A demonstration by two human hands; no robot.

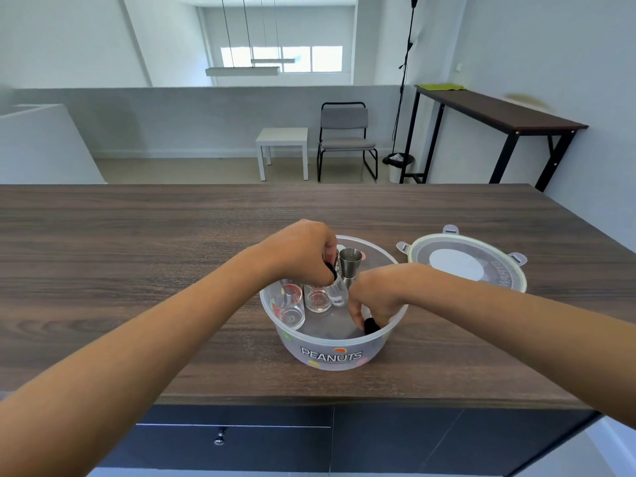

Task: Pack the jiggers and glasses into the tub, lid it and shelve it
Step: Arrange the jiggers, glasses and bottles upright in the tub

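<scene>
A round translucent tub (330, 352) marked PEANUTS stands near the front of the wooden counter (137, 253). Inside it are two small glasses with red markings (287, 304) (317, 297) and an upright steel jigger (350, 266). My left hand (306, 249) reaches over the tub's far left and is closed on a clear glass (335, 292) with a dark piece at the fingertips. My right hand (373, 301) dips into the tub's right side, fingers closed around a small black object (371, 326). The tub's lid (464, 263) lies flat to the right.
The counter's front edge has dark cabinet doors and a drawer knob (220, 437) below. Beyond the counter stand a grey chair (346, 139), a small white table (284, 149) and a tall dark side table (499, 115).
</scene>
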